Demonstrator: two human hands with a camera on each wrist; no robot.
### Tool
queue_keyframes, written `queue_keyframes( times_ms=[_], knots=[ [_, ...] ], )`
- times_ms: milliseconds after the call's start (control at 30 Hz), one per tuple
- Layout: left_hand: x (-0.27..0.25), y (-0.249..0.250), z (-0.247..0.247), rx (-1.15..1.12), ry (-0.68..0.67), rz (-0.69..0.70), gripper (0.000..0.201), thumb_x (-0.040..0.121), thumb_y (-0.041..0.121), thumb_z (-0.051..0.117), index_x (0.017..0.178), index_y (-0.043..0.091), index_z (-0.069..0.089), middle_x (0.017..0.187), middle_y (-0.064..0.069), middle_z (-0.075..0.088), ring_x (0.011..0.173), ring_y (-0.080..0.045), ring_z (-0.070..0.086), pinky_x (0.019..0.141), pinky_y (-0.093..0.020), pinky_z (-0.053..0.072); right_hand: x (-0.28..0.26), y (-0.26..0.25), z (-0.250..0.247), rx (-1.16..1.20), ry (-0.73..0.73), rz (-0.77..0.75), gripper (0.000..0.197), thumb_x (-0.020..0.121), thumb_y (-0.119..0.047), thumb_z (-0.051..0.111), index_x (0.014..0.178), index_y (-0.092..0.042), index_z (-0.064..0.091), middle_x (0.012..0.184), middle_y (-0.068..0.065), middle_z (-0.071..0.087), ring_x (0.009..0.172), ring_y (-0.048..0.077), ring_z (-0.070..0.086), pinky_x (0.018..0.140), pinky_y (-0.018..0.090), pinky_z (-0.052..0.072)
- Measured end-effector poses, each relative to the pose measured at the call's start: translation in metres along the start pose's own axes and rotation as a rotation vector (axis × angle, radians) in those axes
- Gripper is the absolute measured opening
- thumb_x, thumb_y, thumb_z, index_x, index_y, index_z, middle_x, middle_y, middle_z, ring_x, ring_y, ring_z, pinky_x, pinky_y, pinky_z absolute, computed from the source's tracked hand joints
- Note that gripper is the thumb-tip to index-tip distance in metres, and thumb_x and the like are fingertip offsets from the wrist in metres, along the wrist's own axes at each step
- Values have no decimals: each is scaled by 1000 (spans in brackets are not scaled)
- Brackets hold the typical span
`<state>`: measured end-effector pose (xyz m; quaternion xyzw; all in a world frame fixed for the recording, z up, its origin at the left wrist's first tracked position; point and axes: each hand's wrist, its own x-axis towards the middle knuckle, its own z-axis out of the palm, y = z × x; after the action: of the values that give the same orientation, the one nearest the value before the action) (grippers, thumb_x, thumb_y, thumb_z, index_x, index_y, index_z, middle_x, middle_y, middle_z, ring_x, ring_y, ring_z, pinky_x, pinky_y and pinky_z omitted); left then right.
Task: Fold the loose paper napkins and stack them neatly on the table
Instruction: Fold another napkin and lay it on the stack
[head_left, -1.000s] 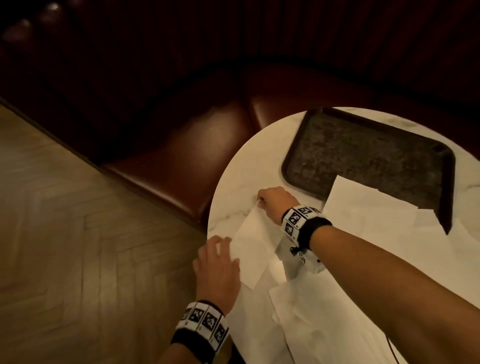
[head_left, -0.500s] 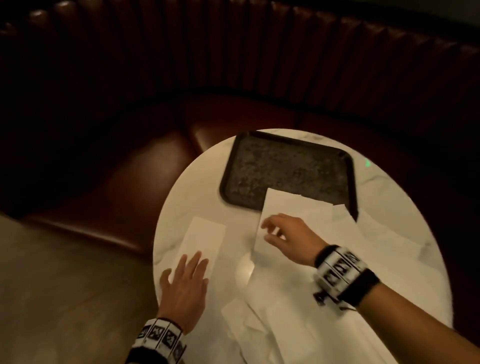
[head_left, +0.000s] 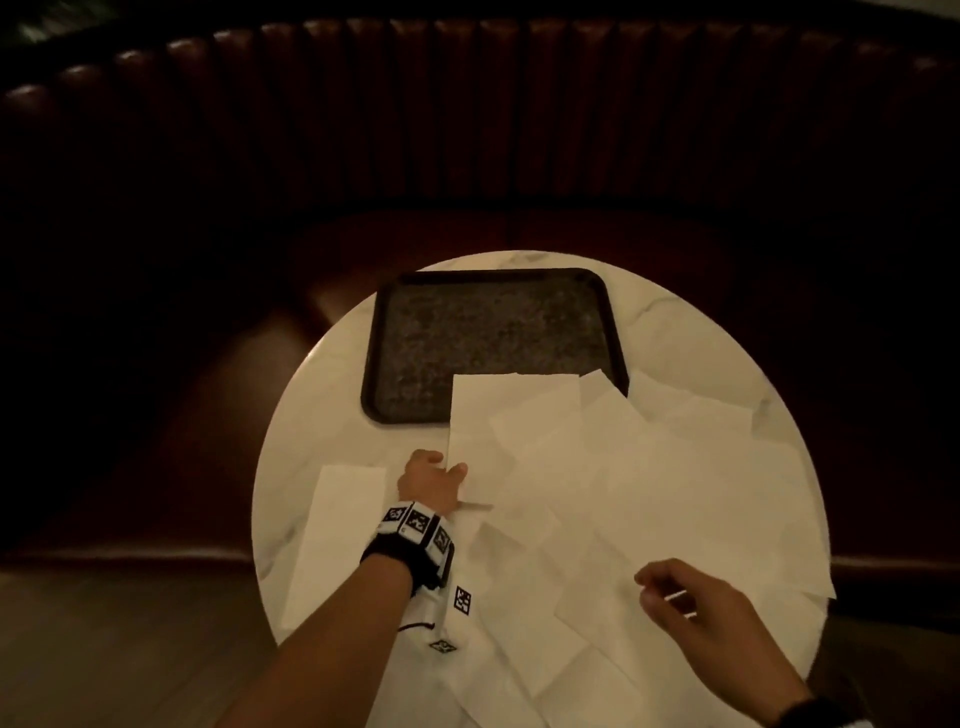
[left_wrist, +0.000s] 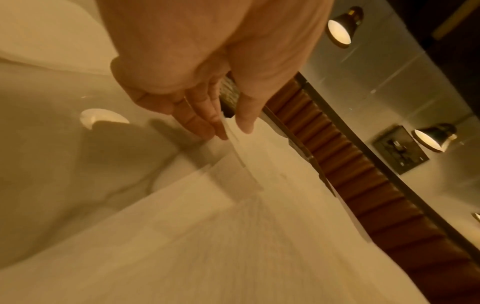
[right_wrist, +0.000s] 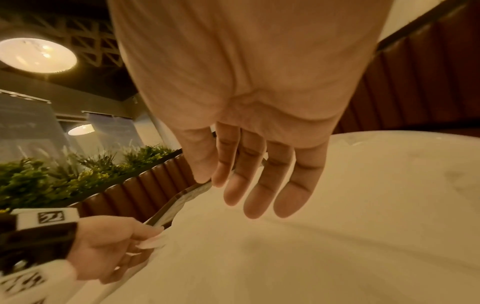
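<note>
- Napkins (head_left: 649, 493) lie loose and overlapping across the right half of the round table (head_left: 332, 395), the farthest sheet lapping over the near edge of the tray (head_left: 488, 332).
- One folded napkin (head_left: 337, 540) sits apart on the left side of the table, flat, just left of the left forearm.
- Left hand (head_left: 431, 480) is at the near left corner of the top sheet (head_left: 514, 415); from the head view the fingers are hidden under the paper.
- Left wrist view fills that in: thumb (left_wrist: 245, 115) on top, fingers (left_wrist: 200, 119) beneath, the sheet's edge pinched between them and lifted a little off the table.
- Right hand (head_left: 696, 608) hangs over the pile at the near right, fingers loosely curled in the head view.
- Right wrist view shows more: the fingers (right_wrist: 259, 185) are nearly straight and spread, holding nothing, above the paper without clearly touching it.
- Same view catches the left hand (right_wrist: 111, 246) from the side, long nails on the sheet's edge.
- Only the wrist cameras show the room: wall lamps (left_wrist: 340, 30) above the ribbed booth (left_wrist: 363, 185), plants (right_wrist: 64, 174) behind the booth back, and a round ceiling light (right_wrist: 36, 55).
- Head view alone shows the whole tray, dark and speckled, at the far side of the table.
</note>
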<state>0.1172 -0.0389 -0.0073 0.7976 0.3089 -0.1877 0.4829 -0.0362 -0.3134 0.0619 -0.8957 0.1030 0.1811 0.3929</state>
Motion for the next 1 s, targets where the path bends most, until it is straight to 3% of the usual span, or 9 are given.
queue_keyframes(
  times_ms=[67,200,333,433,600,700,833,900,1000],
  knots=[
    [7,5,-2,-84,-21,-28,29,82,16,73,108,7,63,111,-15,68,100,-30,64,89,-31,51,-5,2,7,40,9,8,20,85,-19,68,83,-39,66,84,-21,69,71,3,66,66,13,49],
    [-14,26,-27,-317,-171,-36,21,90,4,59,109,4,67,96,-13,69,83,-24,61,67,-30,48,0,-11,12,119,20,18,17,86,-21,66,83,-38,67,82,-12,71,71,3,65,67,12,49],
    [-75,51,-76,-611,-346,79,32,92,-2,43,113,8,65,107,-13,72,99,-28,65,88,-49,52,24,-48,22,270,17,12,10,90,-24,62,93,-33,65,92,-6,71,76,8,68,75,28,56],
    [-117,48,-115,-807,-379,153,37,90,1,40,118,9,64,114,-14,70,103,-29,66,81,-44,56,41,-87,35,487,17,84,19,92,-33,56,108,-24,60,104,3,68,85,15,68,76,35,56],
    [-168,22,-159,-1030,-412,175,46,82,8,38,121,11,63,118,-16,67,103,-34,67,74,-41,59,40,-154,57,1084,-318,275,50,89,-56,49,112,-14,62,104,10,69,95,29,65,90,49,50],
    [-185,1,-165,-1037,-390,150,43,80,7,40,110,11,70,117,-18,67,102,-36,66,71,-42,60,22,-175,65,1325,-533,307,53,89,-58,47,106,-14,71,97,11,69,92,28,64,86,47,49],
    [-191,-20,-165,-945,-342,103,38,81,6,45,109,14,69,113,-17,68,99,-34,66,76,-46,58,2,-178,72,1442,-477,222,43,83,-23,63,121,-4,62,96,10,69,85,23,66,77,42,57],
    [-192,-29,-162,-612,-177,181,35,92,8,48,119,26,60,118,-12,61,107,-29,61,93,-50,50,-4,-177,71,1415,-416,168,41,80,-8,65,120,-2,60,102,14,72,86,23,69,76,39,60],
    [-208,-32,-154,-124,62,443,30,95,48,45,125,47,41,124,20,44,113,1,47,94,-28,42,-13,-176,69,1404,-351,137,43,78,-2,66,121,-1,56,112,21,69,94,30,69,82,41,59]
  ],
)
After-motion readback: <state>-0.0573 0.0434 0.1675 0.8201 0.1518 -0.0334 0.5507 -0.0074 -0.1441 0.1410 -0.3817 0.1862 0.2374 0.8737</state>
